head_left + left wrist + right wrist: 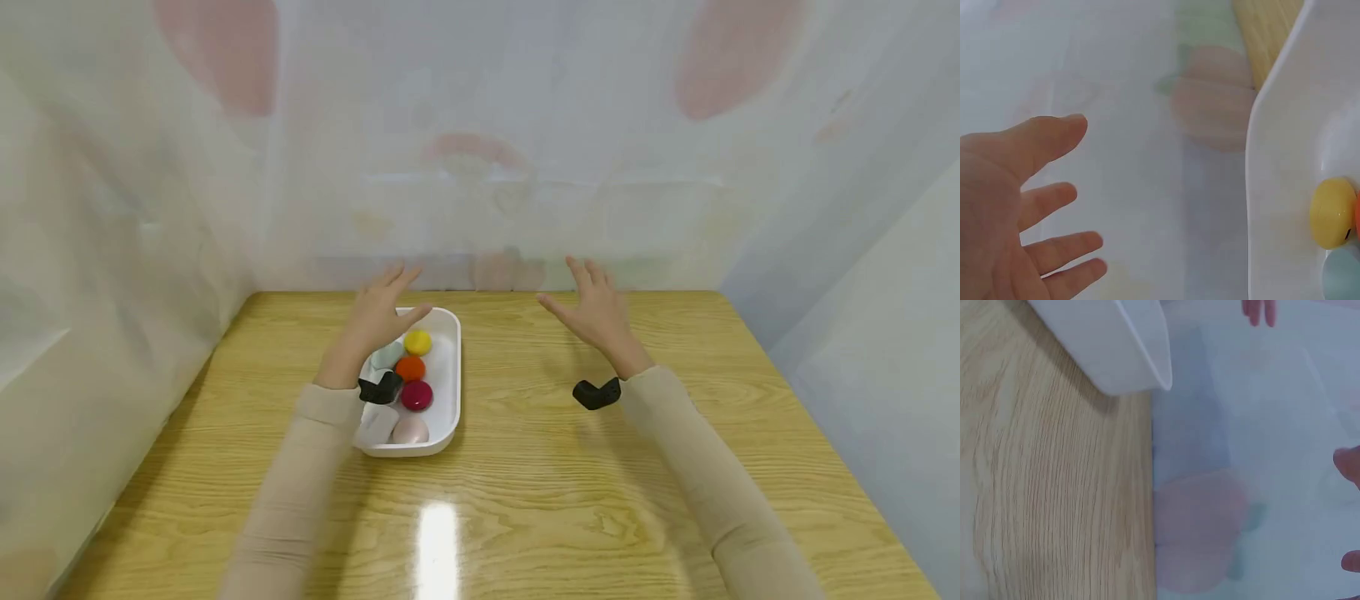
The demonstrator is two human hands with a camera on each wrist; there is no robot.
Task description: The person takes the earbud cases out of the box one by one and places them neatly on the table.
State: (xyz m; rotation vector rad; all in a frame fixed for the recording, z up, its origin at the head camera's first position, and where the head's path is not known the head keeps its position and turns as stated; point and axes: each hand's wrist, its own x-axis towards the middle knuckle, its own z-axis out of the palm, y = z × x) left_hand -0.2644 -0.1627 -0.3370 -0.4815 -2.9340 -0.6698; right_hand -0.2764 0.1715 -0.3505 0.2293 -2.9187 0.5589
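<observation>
My left hand (377, 315) is held in the air over the far left part of a white tray (448, 375), fingers spread and holding nothing. In the tray lie several small rounded items: a yellow one (417, 342), an orange one (410, 368), a dark red one (417, 396), a pale pink one (411, 431), a pale green one (387, 356) and a white one (377, 426). My left forearm hides part of the tray. Above the table to the right, my right hand (597, 314) hovers with straight, spread fingers and nothing in it.
The wooden table (525, 500) reaches back to a pale printed curtain (487, 208), with more sheeting on both sides. Each wrist wears a black strap-on device, one on the left (381, 388) and one on the right (597, 394).
</observation>
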